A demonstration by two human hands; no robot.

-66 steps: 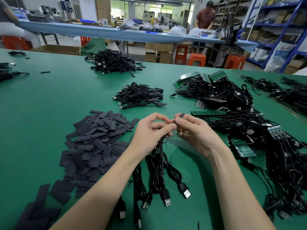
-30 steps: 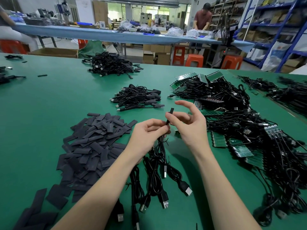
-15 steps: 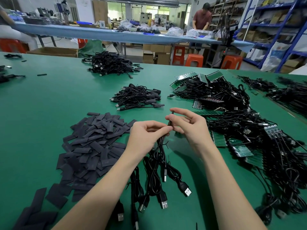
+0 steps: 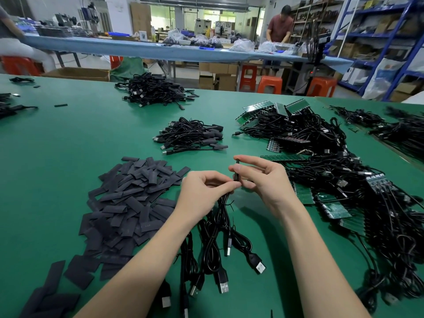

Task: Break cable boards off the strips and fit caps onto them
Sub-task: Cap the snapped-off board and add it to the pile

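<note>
My left hand point(image 4: 206, 191) pinches the top end of a bundle of black USB cables point(image 4: 218, 237) that hang down to the table. My right hand point(image 4: 263, 180) pinches a small black cap point(image 4: 237, 169), held nearly upright just above the left fingertips. The two hands touch at the fingertips. A heap of flat black caps point(image 4: 130, 198) lies to the left. Green board strips with cables attached point(image 4: 332, 175) are piled to the right. Whether a board sits inside the cap is hidden by my fingers.
A small pile of capped cables point(image 4: 190, 135) lies beyond my hands, and a bigger cable pile point(image 4: 156, 89) lies farther back. More cables point(image 4: 390, 125) lie at the far right. Across the aisle a person stands at a long blue bench point(image 4: 160, 50) near orange stools.
My hands stayed together at mid-table. The cap in my right hand went from flat to upright, and my right fingers closed in on it while the left kept the cable end.
</note>
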